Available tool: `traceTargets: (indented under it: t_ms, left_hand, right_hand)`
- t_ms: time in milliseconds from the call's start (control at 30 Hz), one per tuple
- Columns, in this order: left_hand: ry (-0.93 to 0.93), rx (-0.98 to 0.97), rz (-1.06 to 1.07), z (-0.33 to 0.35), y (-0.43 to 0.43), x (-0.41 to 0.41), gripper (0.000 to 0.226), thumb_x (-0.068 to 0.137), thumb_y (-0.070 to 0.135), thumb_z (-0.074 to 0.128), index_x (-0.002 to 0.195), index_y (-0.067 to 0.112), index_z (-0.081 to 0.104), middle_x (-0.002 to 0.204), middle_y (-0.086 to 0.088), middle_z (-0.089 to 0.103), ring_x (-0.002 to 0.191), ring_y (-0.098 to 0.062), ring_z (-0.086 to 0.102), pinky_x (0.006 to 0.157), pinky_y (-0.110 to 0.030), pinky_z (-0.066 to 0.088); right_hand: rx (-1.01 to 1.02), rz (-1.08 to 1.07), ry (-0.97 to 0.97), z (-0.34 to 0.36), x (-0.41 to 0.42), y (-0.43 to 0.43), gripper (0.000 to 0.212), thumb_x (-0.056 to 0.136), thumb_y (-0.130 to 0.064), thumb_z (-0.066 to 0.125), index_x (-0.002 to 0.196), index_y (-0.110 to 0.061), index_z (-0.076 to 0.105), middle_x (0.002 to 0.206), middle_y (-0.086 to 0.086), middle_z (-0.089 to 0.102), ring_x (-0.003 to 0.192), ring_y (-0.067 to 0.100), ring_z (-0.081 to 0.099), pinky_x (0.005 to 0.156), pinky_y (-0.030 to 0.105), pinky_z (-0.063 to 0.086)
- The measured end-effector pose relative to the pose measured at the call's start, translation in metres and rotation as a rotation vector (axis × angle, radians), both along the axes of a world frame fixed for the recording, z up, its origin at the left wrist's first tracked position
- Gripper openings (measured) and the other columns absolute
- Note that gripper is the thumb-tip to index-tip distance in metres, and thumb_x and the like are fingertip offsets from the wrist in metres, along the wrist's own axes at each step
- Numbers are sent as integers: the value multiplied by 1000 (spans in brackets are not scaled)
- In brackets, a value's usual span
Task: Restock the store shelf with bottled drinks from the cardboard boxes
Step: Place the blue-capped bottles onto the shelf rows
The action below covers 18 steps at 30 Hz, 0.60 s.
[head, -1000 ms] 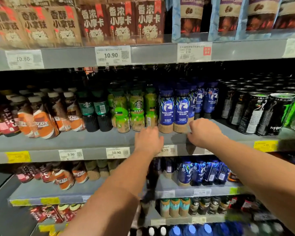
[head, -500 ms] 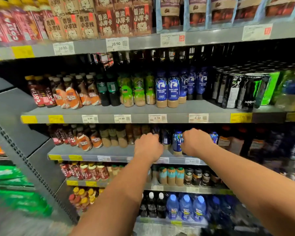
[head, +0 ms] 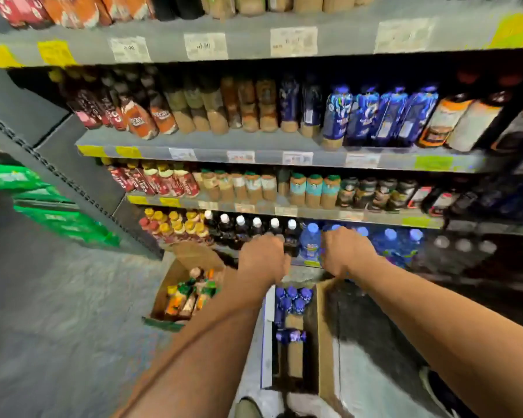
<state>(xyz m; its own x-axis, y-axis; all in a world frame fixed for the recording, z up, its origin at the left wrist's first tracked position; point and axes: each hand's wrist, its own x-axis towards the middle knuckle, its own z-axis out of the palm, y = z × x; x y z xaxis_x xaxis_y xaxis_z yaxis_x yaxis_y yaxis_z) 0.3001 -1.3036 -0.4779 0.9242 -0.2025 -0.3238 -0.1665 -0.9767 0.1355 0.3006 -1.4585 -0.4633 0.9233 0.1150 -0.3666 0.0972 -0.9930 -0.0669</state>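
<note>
Both arms reach forward and down, in front of the lowest row of the shelf [head: 314, 213]. The left hand [head: 263, 258] and the right hand [head: 343, 251] show only their backs. Their fingers are hidden and the view is blurred, so I cannot tell if they hold anything. Below them, two open boxes stand on the floor [head: 58, 297]. The left box [head: 171, 277] holds orange bottles [head: 194, 294], and the right box [head: 325, 333] holds blue-capped bottles [head: 293, 298].
</note>
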Motion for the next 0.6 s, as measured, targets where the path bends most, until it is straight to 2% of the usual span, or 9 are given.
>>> traceTargets:
  t_ms: [100, 200, 333, 400, 533, 600]
  left_hand:
    - [91, 40, -26, -38, 1, 7, 31, 94, 27, 45, 120, 13, 52, 124, -10, 55, 114, -31, 54, 89, -40, 48]
    - [188, 53, -55, -75, 1, 16, 36, 98, 32, 41, 127, 14, 50, 127, -9, 55, 114, -29, 55, 90, -38, 48]
    - [219, 51, -106, -117, 5, 15, 31, 96, 31, 44, 120, 14, 55, 112, -10, 62, 99, -27, 60, 68, -33, 46]
    - [250, 89, -145, -136, 6, 14, 27, 96, 30, 45, 115, 14, 56, 109, -9, 63, 98, -28, 60, 65, -31, 41]
    - [294, 83, -117, -169, 3, 17, 27, 94, 28, 48, 114, 12, 56, 112, -12, 63, 104, -31, 59, 70, -33, 43]
    - [300, 102, -68, -185, 1, 17, 26, 93, 27, 49, 114, 12, 55, 116, -12, 62, 109, -32, 57, 78, -34, 45]
  right_hand:
    - [-8, -33, 88, -44, -1, 5, 34, 87, -24, 52, 116, -7, 59, 122, 17, 60, 114, 33, 58, 87, 36, 48]
    - [-10, -73, 164, -84, -1, 2, 35, 88, -26, 53, 116, -7, 59, 123, 17, 59, 114, 34, 57, 89, 36, 48]
    - [-10, -155, 253, -132, -3, -6, 32, 89, -25, 51, 117, -10, 57, 122, 15, 58, 113, 34, 56, 85, 33, 45]
    - [-1, -190, 260, -154, -1, -10, 31, 87, -22, 53, 115, -10, 58, 119, 15, 60, 110, 33, 58, 84, 32, 47]
    - [-1, -182, 312, -197, 5, -14, 38, 87, -24, 50, 122, -9, 56, 128, 20, 54, 119, 36, 52, 92, 36, 47]
    - [40, -187, 338, -218, 10, -15, 36, 86, -22, 49, 119, -9, 58, 124, 19, 58, 114, 36, 56, 91, 38, 50]
